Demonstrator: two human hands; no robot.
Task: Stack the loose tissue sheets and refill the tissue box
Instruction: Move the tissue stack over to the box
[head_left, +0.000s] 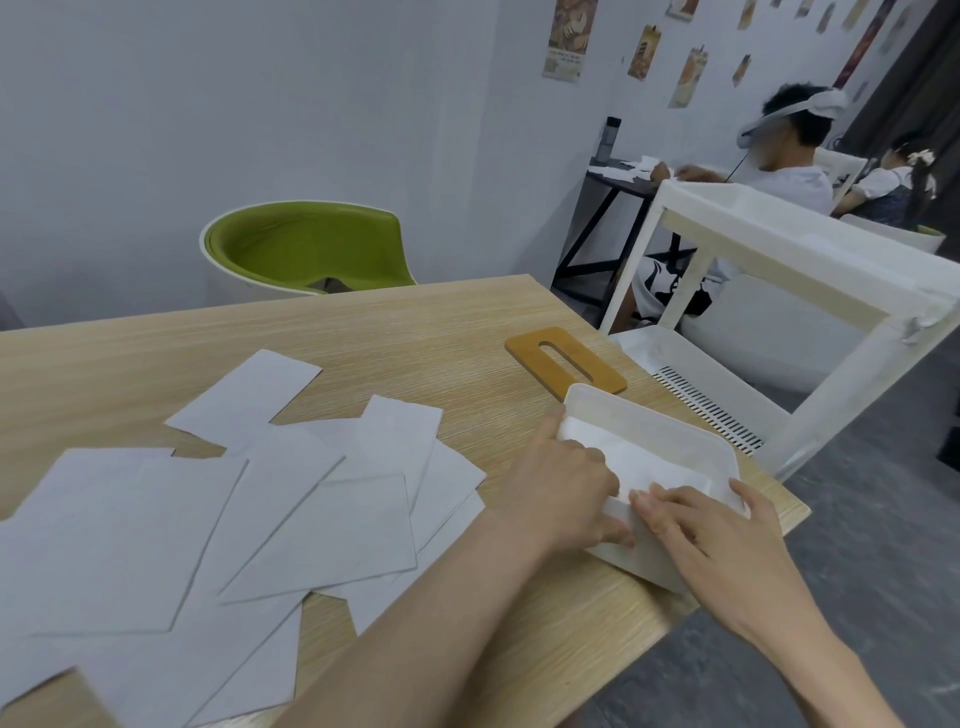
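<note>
A white open tissue box (691, 439) sits at the table's right edge with white tissue (631, 457) inside it. My left hand (569, 480) rests on the box's near left rim, fingers curled over the edge onto the tissue. My right hand (711, 530) lies flat on the box's near end, fingers spread and pressing on the tissue and rim. The box's wooden lid (563, 361), with a slot in it, lies flat just behind the box. Several loose tissue sheets (291, 514) are scattered, overlapping, over the left half of the table.
The wooden table (415, 332) ends close to the right of the box. A white trolley (779, 291) stands beside that edge. A green chair (311, 249) is behind the table. Two people sit at a desk at the back right.
</note>
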